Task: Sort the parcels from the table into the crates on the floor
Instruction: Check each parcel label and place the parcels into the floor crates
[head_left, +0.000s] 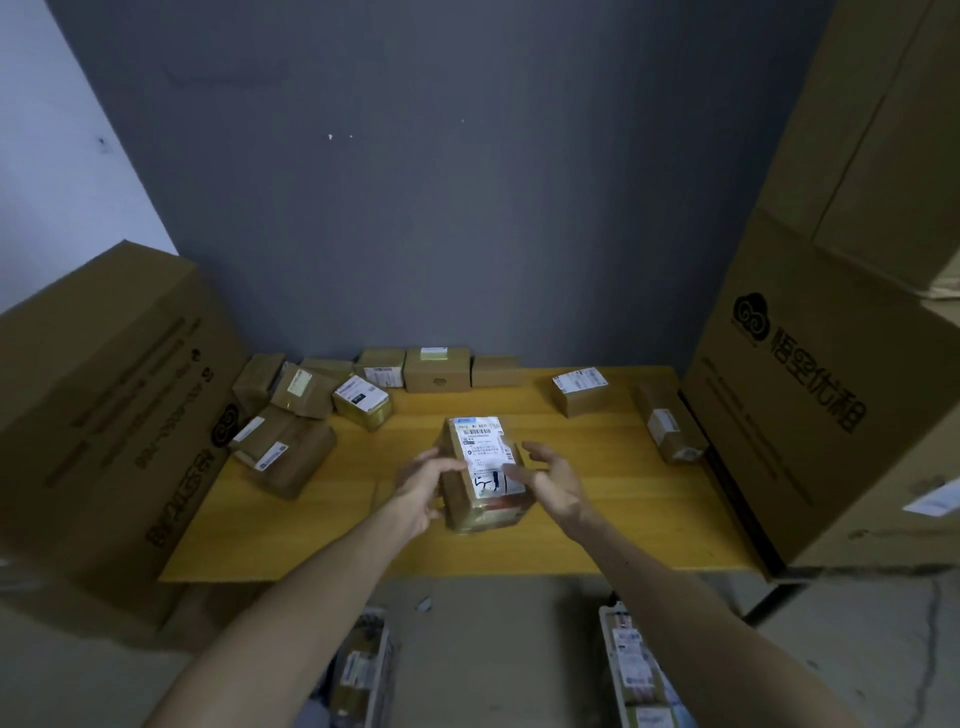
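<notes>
Left hand (422, 486) is curled on the left side of the labelled parcel (485, 467); right hand (557, 480) is held spread just beside its right side. Parcel is found between both, over mid table (322, 525), long axis pointing away twd the wall (415, 208), both hands equally near.
</notes>
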